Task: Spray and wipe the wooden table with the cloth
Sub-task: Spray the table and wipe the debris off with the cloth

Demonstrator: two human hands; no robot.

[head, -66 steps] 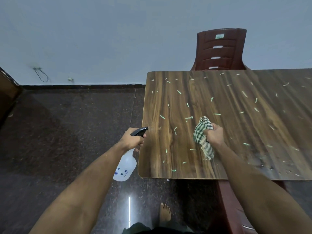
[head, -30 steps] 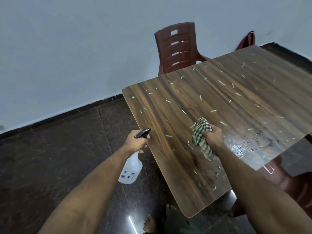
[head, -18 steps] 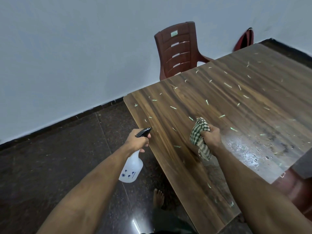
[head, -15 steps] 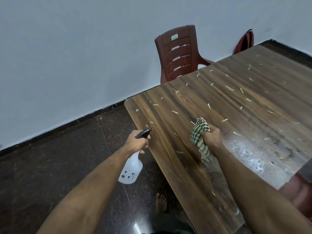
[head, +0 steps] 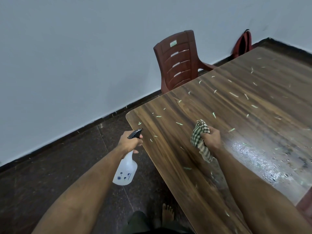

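At frame centre, the left hand (head: pixel 129 141) grips a spray bottle (head: pixel 125 169) beside the surface (head: pixel 236 102); the right hand (head: pixel 211 138) holds a checked cloth (head: pixel 199 135).

The view has swung left: the surface (head: pixel 236 115) now runs toward the frame's right, its wet patch (head: pixel 256 157) lower right.

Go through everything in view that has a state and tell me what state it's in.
spray bottle: gripped by the left hand, held off the table's edge
checked cloth: bunched in the right hand
wooden table: littered with pale scraps, wet patch at right
chair: upright, unoccupied
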